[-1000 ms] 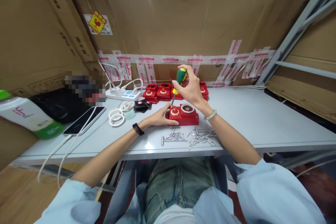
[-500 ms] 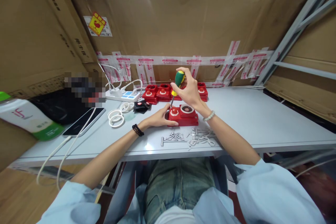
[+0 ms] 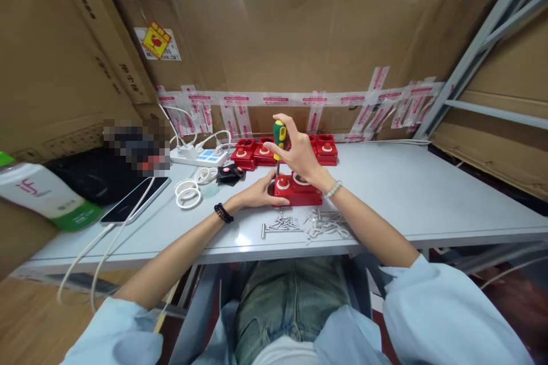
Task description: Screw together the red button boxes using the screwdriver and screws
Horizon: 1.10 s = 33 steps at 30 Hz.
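A red box (image 3: 305, 198) with a round red button and a white-ringed round opening lies on the table in front of me. My left hand (image 3: 260, 193) grips its left end, thumb at the back and fingers along the front. In my right hand (image 3: 297, 155) is a green and yellow screwdriver (image 3: 279, 136), held nearly upright. Its tip meets the box's back left corner; the screw there is too small to make out. The right hand partly covers the white-ringed opening. Just in front of the box lie a pile of loose screws (image 3: 286, 222) and some white cords (image 3: 327, 229).
More red boxes (image 3: 245, 154) stand in a row at the back. To the left are white rings (image 3: 188, 196), black parts (image 3: 230, 174), a power strip (image 3: 203, 156), a phone (image 3: 136, 201) with cables, and a bottle (image 3: 47, 194). A cardboard wall (image 3: 274, 40) closes off the back.
The screwdriver has gone from leaning right to nearly upright, and my right hand has shifted left with it, covering more of the round opening. My left hand keeps its hold.
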{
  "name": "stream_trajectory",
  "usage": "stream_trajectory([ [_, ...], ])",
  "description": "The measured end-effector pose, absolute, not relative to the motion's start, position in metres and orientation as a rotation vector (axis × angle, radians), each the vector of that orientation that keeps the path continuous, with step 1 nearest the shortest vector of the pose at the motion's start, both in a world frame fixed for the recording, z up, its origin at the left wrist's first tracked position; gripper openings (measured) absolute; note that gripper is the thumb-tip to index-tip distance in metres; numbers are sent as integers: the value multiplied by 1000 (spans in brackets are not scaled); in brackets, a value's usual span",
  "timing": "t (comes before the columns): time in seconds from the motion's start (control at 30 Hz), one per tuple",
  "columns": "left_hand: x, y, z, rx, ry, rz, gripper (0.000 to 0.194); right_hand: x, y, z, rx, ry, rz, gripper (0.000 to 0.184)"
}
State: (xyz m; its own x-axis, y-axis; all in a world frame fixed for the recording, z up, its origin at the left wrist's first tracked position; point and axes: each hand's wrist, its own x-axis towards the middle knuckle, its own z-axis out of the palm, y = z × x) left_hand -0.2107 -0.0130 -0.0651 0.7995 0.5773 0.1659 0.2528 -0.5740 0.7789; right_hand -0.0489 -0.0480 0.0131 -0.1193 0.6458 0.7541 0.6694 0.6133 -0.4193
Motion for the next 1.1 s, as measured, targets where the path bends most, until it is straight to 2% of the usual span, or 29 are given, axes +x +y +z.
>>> stream_trajectory([
  [0.1, -211, -11, -69, 2174, 600, 529, 79, -50, -44, 13, -1068, -1804, -11, 51],
  [0.3, -212, -12, -67, 2173, 621, 512, 78, -43, -44, 17, -947, -1823, 231, 49],
  [0.43, -211, -13, -63, 2240, 658, 509, 83, -48, -43, 15, -1055, -1802, -14, 51],
  [0.53, -210, -13, -62, 2242, 638, 509, 81, -50, -44, 15, -1132, -1804, -142, 46],
  [0.73, -211, -13, -63, 2205, 679, 479, 83, -43, -41, 15, -963, -1850, 155, 50],
  [0.93, -212, -11, -65, 2252, 714, 471, 81, -48, -39, 13, -1093, -1802, -92, 48],
  [1.0, -212, -12, -65, 2232, 702, 470, 81, -47, -39, 14, -1066, -1817, -54, 44],
  [1.1, -211, -13, -65, 2194, 695, 468, 81, -44, -39, 15, -978, -1835, 133, 48],
])
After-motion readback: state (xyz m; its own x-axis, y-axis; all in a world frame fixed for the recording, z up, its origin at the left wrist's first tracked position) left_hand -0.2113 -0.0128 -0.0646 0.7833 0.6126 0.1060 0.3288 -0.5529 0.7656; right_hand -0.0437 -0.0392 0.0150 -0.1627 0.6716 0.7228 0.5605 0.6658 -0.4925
